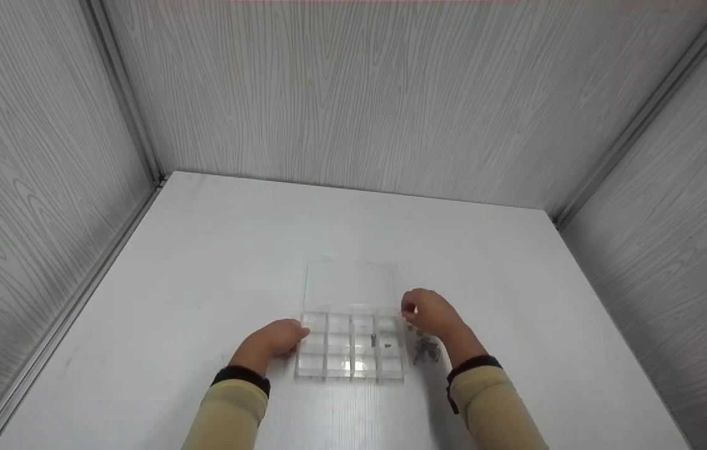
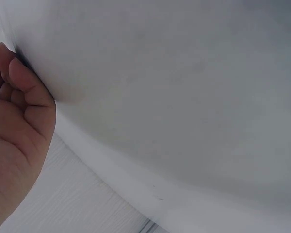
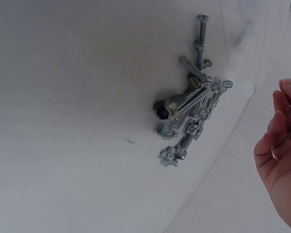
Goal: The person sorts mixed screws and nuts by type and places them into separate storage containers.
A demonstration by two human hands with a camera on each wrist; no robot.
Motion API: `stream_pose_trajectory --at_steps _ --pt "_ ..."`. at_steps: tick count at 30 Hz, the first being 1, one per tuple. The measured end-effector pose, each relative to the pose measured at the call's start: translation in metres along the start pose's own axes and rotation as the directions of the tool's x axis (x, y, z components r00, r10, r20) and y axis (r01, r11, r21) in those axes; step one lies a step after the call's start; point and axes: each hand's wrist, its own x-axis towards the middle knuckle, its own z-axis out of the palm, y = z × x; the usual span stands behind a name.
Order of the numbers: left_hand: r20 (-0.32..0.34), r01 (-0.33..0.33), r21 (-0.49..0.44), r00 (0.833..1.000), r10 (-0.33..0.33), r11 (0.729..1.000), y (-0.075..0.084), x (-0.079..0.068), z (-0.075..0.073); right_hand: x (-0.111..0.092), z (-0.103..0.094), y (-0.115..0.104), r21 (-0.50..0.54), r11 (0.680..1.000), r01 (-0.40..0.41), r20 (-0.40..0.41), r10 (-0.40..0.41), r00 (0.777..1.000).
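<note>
A clear plastic compartment box (image 1: pixel 339 344) lies on the white table, its see-through lid (image 1: pixel 349 284) folded back flat behind it. My left hand (image 1: pixel 275 339) grips the box's left edge, thumb over the rim; curled fingers (image 2: pixel 22 73) show in the left wrist view. Inside the box are a bolt (image 1: pixel 373 340) and a smaller metal piece (image 1: pixel 388 345). Beyond the right wall hovers my right hand (image 1: pixel 431 312), thumb and forefinger bent toward each other; whether anything is between them is hidden. Close to it lies a pile of metal bolts (image 3: pixel 189 107).
The white table (image 1: pixel 234 231) meets a grey wood-grain panel (image 1: pixel 340 94) at the back. Similar panels stand at the left (image 1: pixel 28 144) and right (image 1: pixel 672 206).
</note>
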Motion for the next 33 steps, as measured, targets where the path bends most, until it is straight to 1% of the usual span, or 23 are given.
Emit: stream_pose_trajectory --at_steps 3,6,10,14,19,24,29,33 --pt "-0.005 0.000 -0.002 1.000 0.000 1.000 0.001 -0.001 0.000 -0.001 0.000 0.008 -0.014 0.994 -0.112 0.005 0.112 0.994" --pt "-0.013 0.009 -0.008 1.000 -0.009 1.000 0.001 -0.001 0.000 -0.002 0.001 0.017 -0.030 0.976 -0.218 0.026 0.218 0.976" --pt "-0.019 0.015 -0.005 1.000 -0.015 1.000 0.002 -0.001 0.000 -0.004 0.001 0.025 -0.068 0.951 -0.301 0.046 0.305 0.951" --pt "-0.018 0.008 -0.005 1.000 -0.008 1.000 0.001 -0.001 0.000 -0.007 0.002 0.030 -0.089 0.931 -0.355 0.072 0.362 0.930" --pt "-0.020 0.000 0.000 1.000 0.000 1.000 0.001 0.000 0.001 -0.009 0.005 0.034 -0.130 0.920 -0.369 0.084 0.381 0.921" --pt "-0.018 0.020 -0.021 1.000 -0.020 1.000 0.002 -0.001 0.001 -0.009 0.009 0.033 -0.150 0.914 -0.376 0.085 0.391 0.917" --pt "-0.006 0.013 -0.016 1.000 -0.013 1.000 0.002 0.000 0.000 -0.010 0.012 0.030 -0.166 0.920 -0.355 0.072 0.371 0.926" --pt "-0.004 0.013 -0.010 1.000 -0.013 1.000 0.001 0.001 0.001 -0.010 0.015 0.030 -0.189 0.925 -0.329 0.078 0.348 0.934"
